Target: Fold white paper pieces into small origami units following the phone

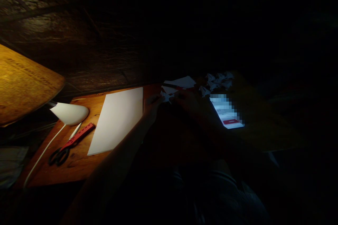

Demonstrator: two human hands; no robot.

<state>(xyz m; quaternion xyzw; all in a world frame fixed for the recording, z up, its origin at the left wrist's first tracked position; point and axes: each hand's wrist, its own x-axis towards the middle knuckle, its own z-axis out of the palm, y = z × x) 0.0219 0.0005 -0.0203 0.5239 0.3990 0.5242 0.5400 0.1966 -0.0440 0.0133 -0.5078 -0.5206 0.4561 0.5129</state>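
The scene is very dark, lit from the left. My left hand (152,105) reaches over the wooden table (79,165) and pinches the edge of a small folded white paper piece (167,96). My right hand (187,100) is in shadow on the paper's other side, fingers curled at it. A stack of white sheets (117,119) lies just left of my left hand. More white and red paper pieces (179,82) lie behind my hands.
A lit phone (227,111) lies right of my hands. Crumpled white paper (219,80) sits behind it. At the left are a white lamp head (70,113) with its cord, a red ruler (79,135), black-handled scissors (59,154) and a pen (75,130).
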